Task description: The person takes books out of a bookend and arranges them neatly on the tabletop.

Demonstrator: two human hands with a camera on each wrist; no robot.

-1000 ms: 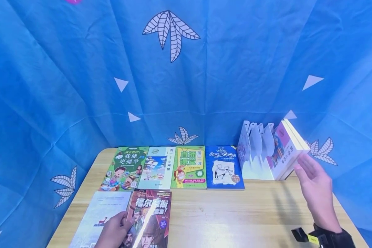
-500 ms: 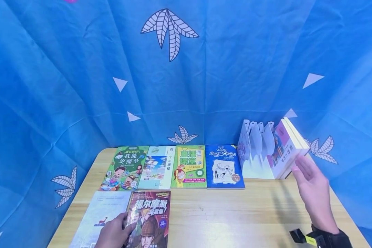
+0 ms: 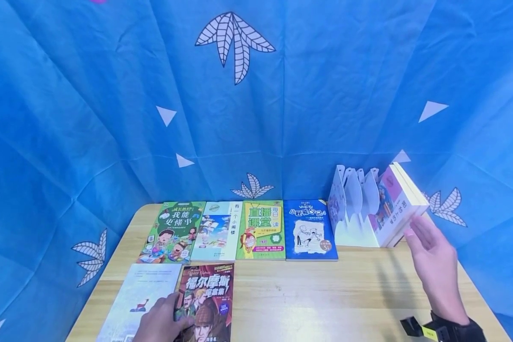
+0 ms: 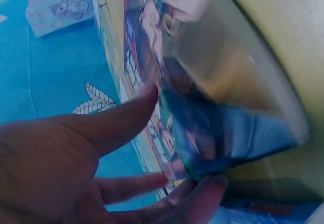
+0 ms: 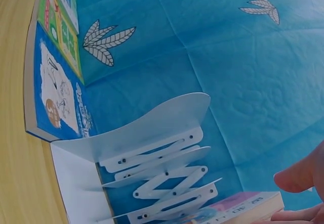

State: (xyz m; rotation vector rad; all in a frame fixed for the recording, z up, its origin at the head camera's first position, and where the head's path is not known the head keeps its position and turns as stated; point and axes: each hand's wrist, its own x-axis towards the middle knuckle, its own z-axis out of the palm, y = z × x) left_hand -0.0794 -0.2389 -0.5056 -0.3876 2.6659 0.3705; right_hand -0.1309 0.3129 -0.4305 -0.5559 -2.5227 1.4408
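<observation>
My left hand grips the left edge of a glossy dark-red paperback book with a detective figure on its cover. In the left wrist view the thumb lies over the cover and fingers reach beneath it; that edge is raised off the table. At the right, my right hand touches two thick books that lean in a white expandable book rack. Its fingers are fairly straight against their outer side, and in the right wrist view the thumb stands apart from the book.
A row of books lies flat along the back: green, white-and-blue, yellow-green and blue. A pale book lies beside my left hand. Blue cloth hangs behind the wooden table.
The dark-red book has shifted slightly left and its tilt has changed, as the bright glare has left its cover. My right hand has barely moved at the leaning books.
</observation>
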